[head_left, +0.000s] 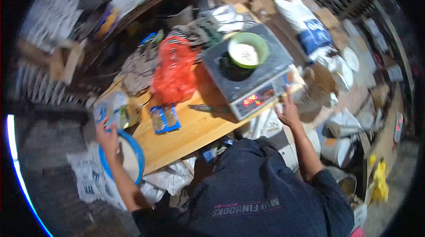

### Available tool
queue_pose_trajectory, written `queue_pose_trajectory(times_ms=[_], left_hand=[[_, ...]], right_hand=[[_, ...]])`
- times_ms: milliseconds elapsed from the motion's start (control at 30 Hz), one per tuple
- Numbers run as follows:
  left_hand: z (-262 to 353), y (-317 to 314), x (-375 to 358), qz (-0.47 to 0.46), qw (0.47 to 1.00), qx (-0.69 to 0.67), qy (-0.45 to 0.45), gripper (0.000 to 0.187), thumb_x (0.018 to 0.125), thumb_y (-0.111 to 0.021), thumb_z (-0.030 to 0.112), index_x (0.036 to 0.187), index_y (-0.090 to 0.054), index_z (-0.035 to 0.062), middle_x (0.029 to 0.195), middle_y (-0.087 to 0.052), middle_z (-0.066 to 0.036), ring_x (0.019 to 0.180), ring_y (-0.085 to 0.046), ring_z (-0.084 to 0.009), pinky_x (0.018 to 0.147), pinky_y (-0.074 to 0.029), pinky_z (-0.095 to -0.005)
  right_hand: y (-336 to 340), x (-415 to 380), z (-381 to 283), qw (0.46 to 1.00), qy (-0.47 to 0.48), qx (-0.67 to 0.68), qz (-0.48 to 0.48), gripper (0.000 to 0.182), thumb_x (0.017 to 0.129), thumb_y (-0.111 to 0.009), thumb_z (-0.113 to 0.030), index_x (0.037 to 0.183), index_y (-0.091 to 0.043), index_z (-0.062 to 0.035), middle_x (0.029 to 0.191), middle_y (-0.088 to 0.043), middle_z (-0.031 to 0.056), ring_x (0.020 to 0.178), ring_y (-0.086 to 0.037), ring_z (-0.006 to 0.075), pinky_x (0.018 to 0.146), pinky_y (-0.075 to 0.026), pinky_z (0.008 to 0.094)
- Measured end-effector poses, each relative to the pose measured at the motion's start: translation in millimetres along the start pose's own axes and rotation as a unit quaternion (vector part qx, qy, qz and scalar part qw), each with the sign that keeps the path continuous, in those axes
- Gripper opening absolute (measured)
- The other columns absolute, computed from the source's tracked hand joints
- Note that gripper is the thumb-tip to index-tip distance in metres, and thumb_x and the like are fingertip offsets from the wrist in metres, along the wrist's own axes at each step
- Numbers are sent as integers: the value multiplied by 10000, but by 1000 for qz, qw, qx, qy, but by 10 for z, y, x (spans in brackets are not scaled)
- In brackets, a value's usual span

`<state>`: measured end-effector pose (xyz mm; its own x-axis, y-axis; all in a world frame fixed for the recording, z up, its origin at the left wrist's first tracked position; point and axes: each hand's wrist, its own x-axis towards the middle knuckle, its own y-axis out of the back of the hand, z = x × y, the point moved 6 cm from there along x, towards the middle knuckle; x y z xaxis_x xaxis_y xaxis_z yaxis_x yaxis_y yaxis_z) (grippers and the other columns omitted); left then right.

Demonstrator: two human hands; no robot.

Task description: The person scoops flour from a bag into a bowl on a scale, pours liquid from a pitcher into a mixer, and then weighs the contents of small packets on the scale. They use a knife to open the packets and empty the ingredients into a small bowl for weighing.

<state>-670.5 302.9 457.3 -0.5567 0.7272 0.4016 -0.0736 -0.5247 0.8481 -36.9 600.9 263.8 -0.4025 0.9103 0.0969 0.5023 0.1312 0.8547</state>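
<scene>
My left hand [107, 136] is over the rim of a blue-edged bucket [141, 157] with pale contents, its fingers apart beside a clear plastic bag [116, 107]. Fingers spread, my right hand [288, 109] is at the front right corner of a digital scale [276, 90] with a lit red display. A green bowl [264, 51] holding white powder stands on the scale's dark plate. Left of the scale lie a blurred knife-like tool [201, 108], a blue packet [173, 126] and a red plastic bag [175, 75].
The wooden table [168, 150] has crumpled cloths [139, 68] at its back left. A white and blue sack [314, 35] lies beyond the scale. On the right are an open brown sack [319, 82], a white container [337, 149] and a yellow bag [380, 183].
</scene>
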Motion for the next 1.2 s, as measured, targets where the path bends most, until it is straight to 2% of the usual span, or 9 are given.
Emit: queue_pose_trajectory(times_ms=[300, 500, 567, 733, 833, 933, 1033, 1100, 1200], left_hand=[[-266, -350, -110, -11, 982, 70, 175, 504, 855, -646, 399, 1179, -605, 15, 1137, -627, -213, 1039, -606, -375, 907, -469, -457], [-165, -671, 0, -122, 957, 151, 217, 318, 889, -578, 340, 990, -697, 63, 984, -682, -175, 955, -628, -376, 870, -433, -499], [-35, -572, 15, -66, 977, 134, 154, 268, 900, -561, 285, 960, -698, 63, 950, -678, -159, 922, -626, -367, 833, -434, -488], [1076, 114, 35, -1, 998, 11, -55, 141, 828, -602, 110, 922, -690, 52, 880, -663, -131, 830, -614, -338, 773, -439, -437], [1825, 478, -39, 20, 984, -56, -166, 207, 725, -622, 11, 918, -688, 47, 865, -660, -112, 792, -605, -314, 746, -444, -409], [2433, 531, -123, 16, 960, -164, -227, 323, 640, -587, -54, 929, -693, 46, 847, -655, -96, 769, -599, -293, 728, -445, -396], [2887, 362, -190, -7, 933, -226, -281, 415, 591, -518, -93, 936, -699, 50, 832, -650, -89, 771, -592, -275, 706, -445, -382], [3067, 175, -248, -45, 918, -256, -298, 396, 586, -552, -72, 931, -702, 52, 827, -642, -81, 770, -587, -270, 710, -452, -373], [3296, 137, -278, 40, 909, -282, -303, 344, 621, -618, -21, 949, -689, 54, 850, -630, -81, 778, -576, -262, 735, -456, -367]], right_hand=[[20, 51, -62, 998, 60, -21, -13, 334, 813, -660, -160, 1077, -531, 0, 1531, -187, 259, 1119, -549, 444, 820, -502, 445], [344, 102, -544, 991, 77, 82, 77, 257, 810, -671, -51, 1026, -535, -17, 1401, -391, 176, 731, -591, 210, 632, -493, 312], [390, 115, -654, 988, 93, 98, 74, 273, 811, -658, -26, 1059, -548, -6, 1354, -432, 165, 664, -581, 173, 607, -478, 287], [401, 128, -1060, 975, 106, 187, 56, 98, 828, -655, -45, 904, -609, -3, 826, -658, 86, 654, -620, 169, 609, -494, 295], [151, 129, -1467, 941, 103, 312, -78, 161, 847, -667, -113, 921, -625, 23, 826, -660, 88, 767, -646, 161, 731, -514, 289], [-28, 108, -2263, 743, 93, 589, -304, 623, 862, -657, -407, 1317, -447, -35, 1210, -579, 110, 1067, -600, 209, 889, -482, 334], [-209, -30, -2780, 456, 36, 787, -414, 926, 800, -592, -646, 1476, -254, -111, 1480, -337, 145, 1307, -400, 338, 996, -384, 550], [-96, -36, -2865, 381, -9, 843, -379, 880, 801, -597, -615, 1461, -282, -126, 1462, -363, 138, 1314, -391, 345, 996, -385, 569], [-71, 86, -2623, 392, -24, 854, -341, 793, 782, -617, -524, 1424, -348, -144, 1408, -414, 155, 1289, -424, 363, 1019, -379, 572]])
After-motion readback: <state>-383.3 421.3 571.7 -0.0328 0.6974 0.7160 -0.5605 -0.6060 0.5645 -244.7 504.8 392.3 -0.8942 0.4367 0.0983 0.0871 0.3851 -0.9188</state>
